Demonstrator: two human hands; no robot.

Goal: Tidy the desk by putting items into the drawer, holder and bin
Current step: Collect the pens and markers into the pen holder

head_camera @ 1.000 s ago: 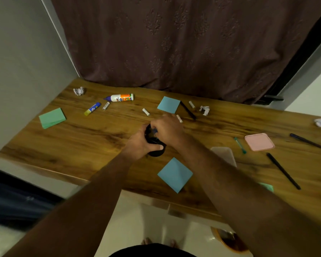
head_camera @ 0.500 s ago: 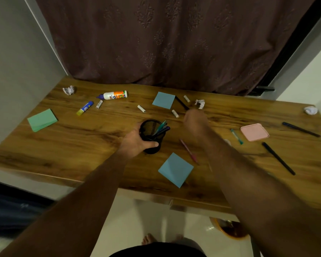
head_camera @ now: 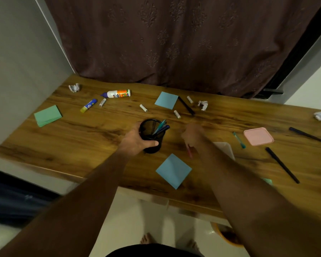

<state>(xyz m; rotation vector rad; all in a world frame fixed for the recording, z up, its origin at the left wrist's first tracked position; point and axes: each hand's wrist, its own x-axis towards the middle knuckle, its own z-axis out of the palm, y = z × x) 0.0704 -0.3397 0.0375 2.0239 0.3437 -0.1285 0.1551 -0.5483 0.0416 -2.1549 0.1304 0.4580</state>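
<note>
Left hand [head_camera: 137, 140] wraps black mesh holder [head_camera: 150, 135] at frame centre, likely steadying it for next pen; pens lean inside. Right hand [head_camera: 192, 134], blurred, just right of holder over pink pen [head_camera: 189, 151] on desk [head_camera: 82, 141]; grasp cannot be told. Bin [head_camera: 225, 235] at lower right, under desk edge.

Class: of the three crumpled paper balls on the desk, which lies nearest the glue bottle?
The far-left crumpled paper ball, just left of the glue bottle; the others lie further right.
</note>
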